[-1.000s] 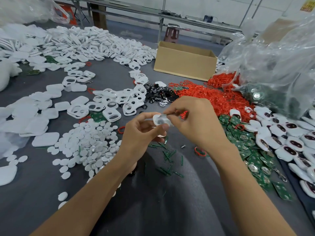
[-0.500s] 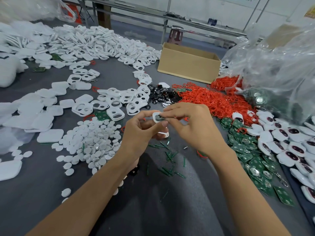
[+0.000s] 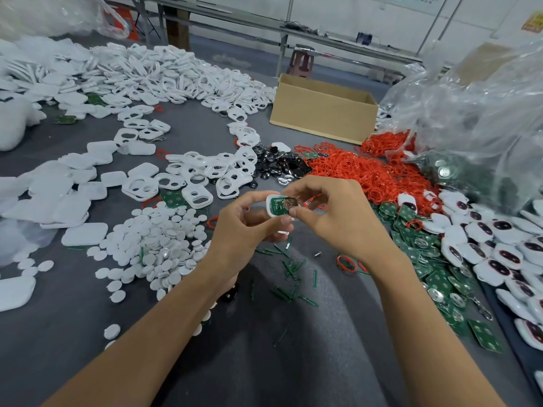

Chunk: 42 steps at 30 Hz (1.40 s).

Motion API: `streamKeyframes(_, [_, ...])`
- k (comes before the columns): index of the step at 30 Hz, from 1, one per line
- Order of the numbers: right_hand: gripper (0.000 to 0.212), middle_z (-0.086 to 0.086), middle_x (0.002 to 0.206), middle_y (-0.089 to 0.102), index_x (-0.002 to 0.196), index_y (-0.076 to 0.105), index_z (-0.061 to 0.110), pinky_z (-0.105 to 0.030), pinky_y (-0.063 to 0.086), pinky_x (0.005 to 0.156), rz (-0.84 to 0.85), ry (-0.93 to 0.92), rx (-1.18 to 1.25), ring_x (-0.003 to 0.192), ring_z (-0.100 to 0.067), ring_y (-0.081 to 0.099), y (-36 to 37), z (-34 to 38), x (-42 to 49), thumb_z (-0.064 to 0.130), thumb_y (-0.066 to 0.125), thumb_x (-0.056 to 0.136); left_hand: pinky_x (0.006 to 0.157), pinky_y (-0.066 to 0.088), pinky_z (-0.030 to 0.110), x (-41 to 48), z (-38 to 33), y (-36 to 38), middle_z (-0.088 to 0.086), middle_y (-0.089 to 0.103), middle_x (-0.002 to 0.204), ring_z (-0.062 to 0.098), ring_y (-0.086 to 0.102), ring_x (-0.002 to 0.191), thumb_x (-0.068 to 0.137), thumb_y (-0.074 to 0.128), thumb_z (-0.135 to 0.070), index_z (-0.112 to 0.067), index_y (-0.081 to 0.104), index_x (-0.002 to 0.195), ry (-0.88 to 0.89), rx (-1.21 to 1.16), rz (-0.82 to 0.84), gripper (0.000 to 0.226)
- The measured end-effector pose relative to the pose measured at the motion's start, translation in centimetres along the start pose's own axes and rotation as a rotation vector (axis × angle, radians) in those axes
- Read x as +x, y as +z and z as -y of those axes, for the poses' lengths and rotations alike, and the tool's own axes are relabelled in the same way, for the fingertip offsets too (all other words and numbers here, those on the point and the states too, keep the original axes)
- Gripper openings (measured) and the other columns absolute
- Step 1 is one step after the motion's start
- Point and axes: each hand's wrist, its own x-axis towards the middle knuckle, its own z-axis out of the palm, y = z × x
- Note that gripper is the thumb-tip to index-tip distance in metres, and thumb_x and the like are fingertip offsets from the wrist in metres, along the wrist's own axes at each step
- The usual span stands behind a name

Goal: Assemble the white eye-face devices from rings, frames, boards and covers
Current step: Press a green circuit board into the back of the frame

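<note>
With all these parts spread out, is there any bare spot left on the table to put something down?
Yes: bare grey table lies between the far white frame heap and the nearer frames, before the cardboard box. Another patch sits bottom left, below the white discs. The right side is crowded: red rings, green boards, finished faces.

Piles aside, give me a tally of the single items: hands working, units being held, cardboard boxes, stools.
Hands: 2, left hand and right hand
white frame with green board, held by both: 1
cardboard box: 1
stool: 1
Total: 5
</note>
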Motion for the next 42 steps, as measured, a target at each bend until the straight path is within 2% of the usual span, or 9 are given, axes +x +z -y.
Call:
streamKeyframes(5, [0.021,0.007,0.082,0.068,0.097,0.072,0.018,-0.026,0.051,0.075,-0.005,-0.005,-0.023,0.075,-0.009,0.062,0.1,0.0,0.1,0.008,0.072,0.079,0.068,0.059,0.031,-0.1,-0.1,0.1,0.013,0.075,0.085,0.024,0.072,0.076,0.066,0.077,-0.012,-0.006,0.063,0.112,-0.020,-0.023,0.024,0.049])
streamKeyframes(10, [0.020,0.010,0.084,0.068,0.095,0.072,0.019,-0.011,0.043,0.072,-0.008,-0.020,-0.033,0.079,-0.002,0.060,0.4,0.0,0.1,0.010,0.074,0.078,0.070,0.059,0.030,-0.2,-0.3,-0.1,0.010,0.074,0.090,0.021,0.072,0.077,0.064,0.074,-0.008,-0.007,0.060,0.108,-0.059,-0.105,0.089,0.046])
streamKeyframes(16, [0.020,0.000,0.102,0.067,0.097,0.075,0.012,-0.021,0.049,0.079,0.012,-0.079,-0.076,0.084,-0.010,0.061,0.3,-0.1,0.1,0.011,0.077,0.077,0.077,0.060,0.035,0.0,-0.2,-0.3,0.011,0.073,0.091,0.022,0.071,0.078,0.070,0.070,-0.006,-0.001,0.058,0.112,-0.102,-0.195,0.110,0.044])
streamKeyframes(23, [0.015,-0.005,0.094,0.071,0.092,0.074,0.008,-0.023,0.046,0.076,0.031,-0.108,-0.136,0.080,-0.018,0.064,0.3,-0.2,0.2,0.008,0.074,0.077,0.075,0.060,0.030,0.1,-0.2,-0.3,0.013,0.072,0.095,0.018,0.071,0.077,0.076,0.062,-0.001,0.001,0.060,0.116,-0.146,-0.220,0.091,0.040])
streamKeyframes(28, [0.013,-0.004,0.092,0.070,0.091,0.073,0.009,-0.030,0.048,0.077,0.038,-0.114,-0.122,0.080,-0.019,0.064,0.4,-0.4,0.2,0.009,0.074,0.078,0.074,0.059,0.030,0.1,-0.3,-0.3,0.011,0.073,0.092,0.019,0.071,0.080,0.092,0.053,0.001,0.000,0.061,0.117,-0.155,-0.160,0.063,0.026])
streamKeyframes(35, [0.013,-0.004,0.090,0.070,0.092,0.074,0.010,-0.026,0.046,0.075,0.037,-0.113,-0.121,0.078,-0.018,0.062,1.0,-0.5,0.2,0.011,0.074,0.078,0.072,0.060,0.028,0.0,-0.3,-0.1,0.006,0.074,0.083,0.018,0.072,0.075,0.096,0.051,-0.002,-0.004,0.065,0.108,-0.143,-0.085,0.007,0.019])
streamKeyframes(42, [0.015,-0.003,0.090,0.070,0.092,0.074,0.010,-0.023,0.047,0.074,0.031,-0.103,-0.093,0.077,-0.016,0.062,1.1,-0.4,0.2,0.010,0.074,0.078,0.072,0.060,0.028,-0.1,-0.5,0.0,0.009,0.074,0.087,0.018,0.071,0.076,0.096,0.051,-0.002,-0.004,0.065,0.109,-0.145,-0.089,-0.007,0.019])
